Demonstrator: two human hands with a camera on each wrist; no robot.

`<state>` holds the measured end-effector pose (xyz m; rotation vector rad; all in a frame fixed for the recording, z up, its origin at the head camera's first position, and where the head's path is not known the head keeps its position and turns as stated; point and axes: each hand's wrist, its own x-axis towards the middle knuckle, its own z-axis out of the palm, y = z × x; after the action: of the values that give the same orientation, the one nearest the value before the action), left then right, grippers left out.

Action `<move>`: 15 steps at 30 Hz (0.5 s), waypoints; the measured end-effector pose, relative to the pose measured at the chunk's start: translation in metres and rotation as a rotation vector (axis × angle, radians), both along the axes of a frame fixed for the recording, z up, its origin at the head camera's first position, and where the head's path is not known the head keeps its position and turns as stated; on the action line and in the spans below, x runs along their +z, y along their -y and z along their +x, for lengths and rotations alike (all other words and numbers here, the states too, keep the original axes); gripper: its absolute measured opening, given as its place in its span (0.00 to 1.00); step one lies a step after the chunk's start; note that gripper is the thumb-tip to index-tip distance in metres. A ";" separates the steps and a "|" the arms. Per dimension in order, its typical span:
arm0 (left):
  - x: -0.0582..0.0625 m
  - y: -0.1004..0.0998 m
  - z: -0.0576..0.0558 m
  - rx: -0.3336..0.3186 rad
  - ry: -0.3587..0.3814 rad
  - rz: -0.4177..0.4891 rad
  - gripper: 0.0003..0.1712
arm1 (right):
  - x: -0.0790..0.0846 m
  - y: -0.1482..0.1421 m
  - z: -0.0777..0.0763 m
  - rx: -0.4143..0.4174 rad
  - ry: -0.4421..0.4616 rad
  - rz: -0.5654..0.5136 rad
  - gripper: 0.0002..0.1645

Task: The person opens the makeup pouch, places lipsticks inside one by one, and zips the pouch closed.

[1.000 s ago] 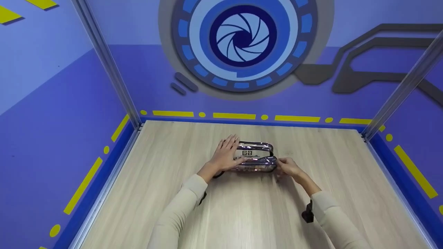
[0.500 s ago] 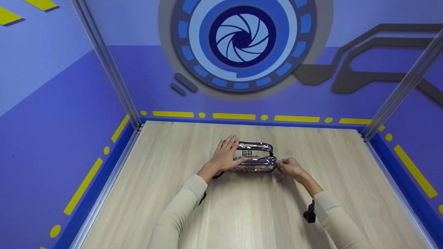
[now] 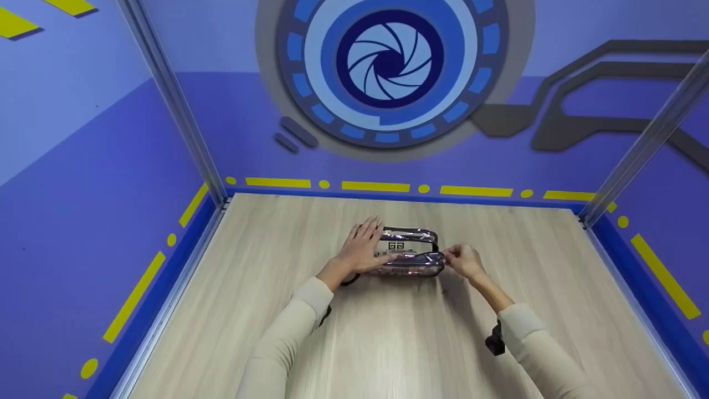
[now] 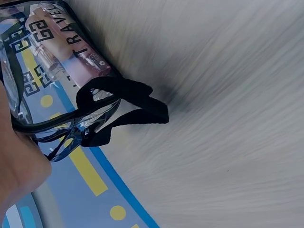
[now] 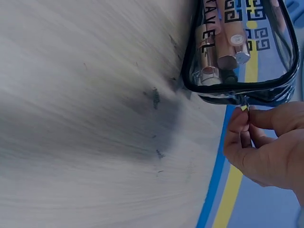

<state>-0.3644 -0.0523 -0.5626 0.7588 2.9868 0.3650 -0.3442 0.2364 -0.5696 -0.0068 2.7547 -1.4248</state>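
Note:
A clear travel toiletry pouch [image 3: 410, 269] with black trim lies on the wooden table. Bottles and tubes [image 5: 228, 42] show through its printed wall. My left hand [image 3: 360, 249] rests on top of its left end, fingers stretched out. A black strap loop [image 4: 137, 102] sticks out from that end in the left wrist view. At the right end, my right hand [image 3: 464, 261] pinches a small zipper pull [image 5: 245, 107] between thumb and curled fingers. The left hand's fingers fall outside the left wrist view.
The light wooden table [image 3: 388, 343] extends in front of and around the pouch. Blue printed panels [image 3: 388, 166] stand behind and on both sides, with metal posts [image 3: 171, 100] at the corners.
My right hand has risen slightly and turned a little at the pouch's right end. The left hand and the pouch look nearly unmoved.

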 end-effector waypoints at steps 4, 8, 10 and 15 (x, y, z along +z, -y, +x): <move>0.003 0.000 -0.001 -0.001 0.029 -0.008 0.57 | 0.009 0.005 -0.001 0.025 -0.099 0.127 0.10; 0.000 0.000 -0.005 0.001 0.033 -0.022 0.57 | 0.016 0.008 -0.001 0.049 -0.150 0.166 0.10; -0.002 0.000 -0.006 0.001 0.030 -0.032 0.57 | 0.020 0.010 0.000 0.052 -0.158 0.180 0.10; -0.001 0.000 -0.004 0.002 0.024 -0.045 0.57 | 0.030 0.013 0.003 0.060 -0.170 0.191 0.10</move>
<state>-0.3687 -0.0527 -0.5637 0.7426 2.9628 0.3044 -0.3416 0.2229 -0.5397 -0.2122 2.9875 -1.1933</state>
